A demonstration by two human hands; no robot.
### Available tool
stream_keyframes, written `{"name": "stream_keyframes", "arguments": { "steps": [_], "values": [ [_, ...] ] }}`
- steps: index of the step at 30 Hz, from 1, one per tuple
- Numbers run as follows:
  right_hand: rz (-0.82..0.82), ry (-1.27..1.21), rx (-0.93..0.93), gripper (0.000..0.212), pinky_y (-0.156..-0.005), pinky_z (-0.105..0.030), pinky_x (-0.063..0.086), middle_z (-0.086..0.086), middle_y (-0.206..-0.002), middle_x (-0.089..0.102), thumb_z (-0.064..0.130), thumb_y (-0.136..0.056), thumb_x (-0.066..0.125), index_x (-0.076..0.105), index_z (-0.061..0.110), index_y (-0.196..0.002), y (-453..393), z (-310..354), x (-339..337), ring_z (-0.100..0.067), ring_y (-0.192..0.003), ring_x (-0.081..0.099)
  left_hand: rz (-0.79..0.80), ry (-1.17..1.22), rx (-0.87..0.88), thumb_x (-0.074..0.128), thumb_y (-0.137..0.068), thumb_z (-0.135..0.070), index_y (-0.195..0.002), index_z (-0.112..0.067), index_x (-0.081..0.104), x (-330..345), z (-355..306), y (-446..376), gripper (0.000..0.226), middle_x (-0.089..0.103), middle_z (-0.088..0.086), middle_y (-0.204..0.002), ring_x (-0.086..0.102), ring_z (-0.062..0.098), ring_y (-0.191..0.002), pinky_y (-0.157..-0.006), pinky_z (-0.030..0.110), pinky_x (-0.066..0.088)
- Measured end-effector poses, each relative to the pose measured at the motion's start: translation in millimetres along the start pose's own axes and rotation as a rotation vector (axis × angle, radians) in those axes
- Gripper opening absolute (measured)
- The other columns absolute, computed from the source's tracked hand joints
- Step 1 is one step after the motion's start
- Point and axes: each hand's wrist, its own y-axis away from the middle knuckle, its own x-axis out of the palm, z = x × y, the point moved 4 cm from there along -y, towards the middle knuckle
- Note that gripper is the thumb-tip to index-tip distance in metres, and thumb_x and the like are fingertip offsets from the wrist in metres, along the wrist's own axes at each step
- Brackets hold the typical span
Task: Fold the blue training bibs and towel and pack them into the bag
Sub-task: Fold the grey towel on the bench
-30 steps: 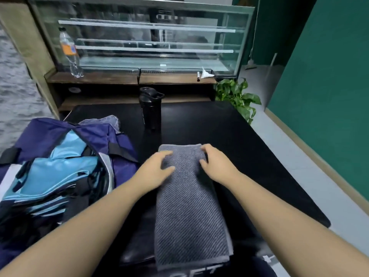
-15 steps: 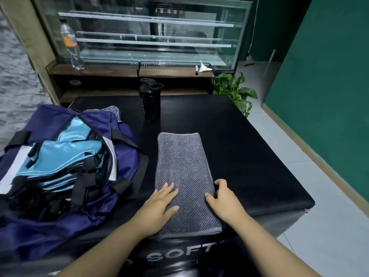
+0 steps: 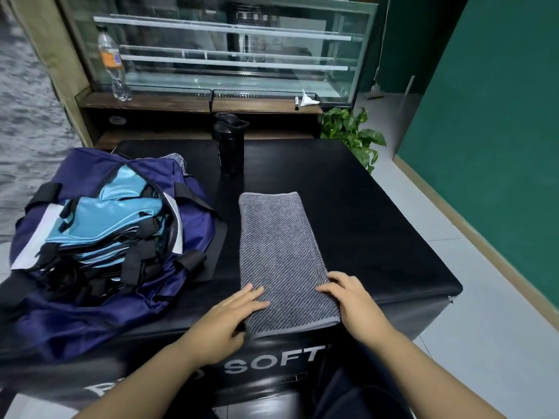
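Observation:
A grey towel [image 3: 281, 252], folded into a long strip, lies on the black padded table [image 3: 378, 225] and reaches from its middle to the near edge. My left hand [image 3: 233, 313] rests on the towel's near left corner with fingers spread flat. My right hand [image 3: 351, 297] lies on the near right edge, fingers slightly bent over the side. To the left sits the open navy bag [image 3: 99, 267] with black straps. Several light blue bibs [image 3: 106, 222] are stacked inside it.
A black shaker bottle [image 3: 230, 143] stands on the table behind the towel. Beyond is a wooden shelf with a plastic bottle [image 3: 113, 65] and a glass case. A green plant [image 3: 354, 137] grows at the table's far right corner. A green wall runs along the right.
Both hands slid from the towel's far end down to its near end. In the last half second they barely shifted.

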Motion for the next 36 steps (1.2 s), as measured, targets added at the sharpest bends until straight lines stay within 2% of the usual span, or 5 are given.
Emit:
{"name": "stream_keyframes", "arguments": {
  "steps": [8, 19, 23, 29, 36],
  "values": [
    [0.158, 0.156, -0.122, 0.062, -0.111, -0.017, 0.004, 0.028, -0.151, -0.002, 0.020, -0.089, 0.059, 0.035, 0.039, -0.143, 9.0, -5.2, -8.4, 0.004, -0.140, 0.000, -0.341, 0.045, -0.092, 0.064, -0.083, -0.008, -0.121, -0.055, 0.044, 4.4, 3.3, -10.1, 0.063, 0.039, -0.037, -0.132, 0.026, -0.009, -0.133, -0.111, 0.029, 0.025],
    [-0.084, -0.212, -0.035, 0.038, -0.112, -0.017, 0.020, 0.038, -0.130, 0.041, 0.009, -0.090, 0.055, 0.061, 0.028, -0.123, 2.7, 15.3, -11.5, 0.010, -0.137, 0.023, -0.490, 0.536, -0.257, 0.052, -0.097, -0.023, -0.108, -0.045, 0.060, -23.3, -7.5, -7.7, 0.026, 0.067, -0.027, -0.107, 0.057, -0.008, -0.107, -0.091, 0.018, 0.042],
    [-0.076, -0.441, 0.109, 0.017, -0.090, -0.041, 0.047, 0.000, -0.103, 0.068, 0.024, -0.095, 0.051, 0.060, 0.019, -0.108, -0.3, 30.0, -16.3, -0.025, -0.101, 0.061, -0.571, 0.668, -0.259, 0.046, -0.099, -0.024, -0.105, -0.039, 0.063, -36.0, -19.5, -1.5, 0.023, 0.068, -0.026, -0.105, 0.057, -0.011, -0.104, -0.086, 0.009, 0.039],
    [-0.067, -0.501, 0.228, 0.016, -0.072, -0.004, 0.041, 0.019, -0.101, 0.061, 0.028, -0.101, 0.041, 0.054, 0.023, -0.110, -9.1, 52.5, -24.3, 0.009, -0.092, 0.055, -0.616, 0.739, -0.334, 0.042, -0.101, -0.028, -0.098, -0.035, 0.062, -50.2, -28.4, 7.1, 0.021, 0.067, -0.019, -0.098, 0.057, -0.013, -0.093, -0.081, 0.011, 0.038],
    [-0.012, -0.360, 0.421, 0.028, -0.074, -0.035, 0.048, -0.001, -0.096, 0.063, 0.035, -0.101, 0.036, 0.049, 0.010, -0.105, -38.8, 55.3, -16.6, -0.016, -0.086, 0.060, -0.520, 0.607, -0.490, 0.039, -0.102, -0.031, -0.104, -0.015, 0.061, -56.2, -4.8, -16.8, 0.027, 0.064, -0.006, -0.101, 0.058, 0.011, -0.098, -0.088, 0.031, 0.041]
  ]
}}
